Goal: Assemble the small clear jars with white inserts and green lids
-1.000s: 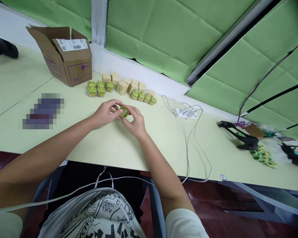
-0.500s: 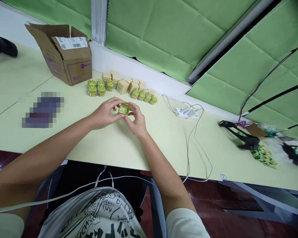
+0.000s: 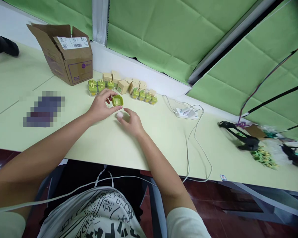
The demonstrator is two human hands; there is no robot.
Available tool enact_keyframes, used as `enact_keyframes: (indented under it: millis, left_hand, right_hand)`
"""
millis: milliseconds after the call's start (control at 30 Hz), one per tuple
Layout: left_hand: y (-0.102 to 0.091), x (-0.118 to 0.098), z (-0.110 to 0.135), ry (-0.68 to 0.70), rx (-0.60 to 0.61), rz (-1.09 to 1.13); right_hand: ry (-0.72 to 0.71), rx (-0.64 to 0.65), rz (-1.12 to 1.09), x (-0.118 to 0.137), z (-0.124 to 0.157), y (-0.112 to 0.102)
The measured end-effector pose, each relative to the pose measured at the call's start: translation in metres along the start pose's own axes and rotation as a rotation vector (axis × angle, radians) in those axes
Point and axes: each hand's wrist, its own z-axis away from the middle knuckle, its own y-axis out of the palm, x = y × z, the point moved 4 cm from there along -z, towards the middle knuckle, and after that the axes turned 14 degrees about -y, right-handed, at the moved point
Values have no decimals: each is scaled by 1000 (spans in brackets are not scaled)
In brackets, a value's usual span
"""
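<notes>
My left hand (image 3: 101, 107) is closed on a small square green cap (image 3: 117, 100), its hollow inside turned toward me. Something pale shows under those fingers, too small to make out. Just to the right and lower, my right hand (image 3: 132, 123) has thumb and forefinger around a small white round piece (image 3: 120, 115), apart from the cap. Behind my left hand stand several clear little jars with green looped lids (image 3: 92, 88). Another row of these jars (image 3: 141, 96) is farther right, in front of small tan cartons (image 3: 123, 86).
An open cardboard box (image 3: 78, 66) stands at the back left, with a blurred dark patch (image 3: 43, 109) in front. On the right lie a white power strip (image 3: 187, 113) with loose cables (image 3: 188, 145), a black stand-like object (image 3: 240, 135) and a green heap (image 3: 263, 157).
My hands have moved apart. The green cap went up and left with my left hand, while my right hand dropped lower and now shows a white piece at its fingertips.
</notes>
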Motion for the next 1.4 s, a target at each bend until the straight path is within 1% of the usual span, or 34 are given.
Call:
enact_keyframes:
  millis: [67,100,200,333,400,500,733,1033,1200,1300,1400]
  left_hand:
    - [-2,2,-1,13,-30,-46]
    - [-2,3,-1,15,-35,-66]
    - [-2,7,-2,19,-30,-107]
    - [0,12,-1,50,-17,-144]
    - [2,13,0,69,-19,-162]
    - [4,11,2,100,-2,-187]
    - [7,6,5,138,50,-222]
    - [11,7,8,76,132,-227]
    - [14,5,10,119,178,-251]
    - [15,4,12,143,194,-262]
    - [16,3,12,162,204,-272]
  right_hand:
    - [-6,38,8,-3,-2,7]
    - [-12,36,-3,-3,-2,10]
    - [5,-57,-123,-6,-4,9]
    - [70,-201,-450,-11,-3,2]
    - [95,-239,-566,-12,-3,-1]
    - [114,-271,-642,-11,-4,-5]
    - [110,-328,-660,-4,-4,-9]
    - [128,-403,-665,2,-3,-13]
    - [163,-464,-674,0,-3,-18]
    - [187,-471,-695,-2,-3,-19]
    - [194,-442,-706,-1,-3,-18]
